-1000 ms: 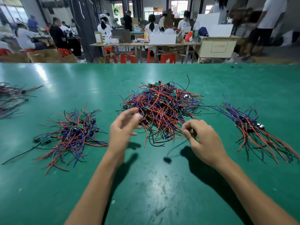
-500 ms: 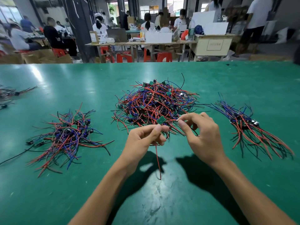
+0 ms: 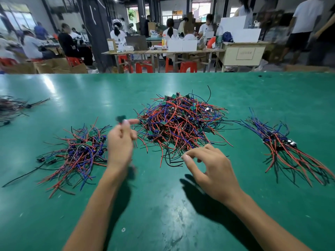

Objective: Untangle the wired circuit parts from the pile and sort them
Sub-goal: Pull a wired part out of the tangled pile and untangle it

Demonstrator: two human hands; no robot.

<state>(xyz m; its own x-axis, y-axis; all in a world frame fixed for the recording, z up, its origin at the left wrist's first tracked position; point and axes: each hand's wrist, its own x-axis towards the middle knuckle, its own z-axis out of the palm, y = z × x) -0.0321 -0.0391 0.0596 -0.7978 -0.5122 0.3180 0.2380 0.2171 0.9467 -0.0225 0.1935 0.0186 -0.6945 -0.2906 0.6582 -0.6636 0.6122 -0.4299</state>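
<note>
The wired circuit parts lie in separate heaps across the green counter, and the sort is only partly done. Far left, at the frame edge, sits a small dark bundle of wires. Next comes the left sorted pile, a loose spread of red, blue and black leads with small green boards in it, its wires fanning mostly toward the near left. Just beside it the left hand is up off the counter, blurred with motion, pinching a small green board at its fingertips; the trailing leads are too smeared to follow, though they seem to hang down past the wrist. Centre stage, the main tangled pile is by far the biggest heap, wires running every way with no single axis, so most of the work looks to be left. At its near edge the right hand hovers with fingers loosely curled, thumb and forefinger apart, holding nothing that can be made out. Well apart on the right lies the right sorted bundle, the tidiest of the lot: its boards cluster mid-bundle and its long axis runs from far left to near right, with red and black leads streaming toward the near right corner.
</note>
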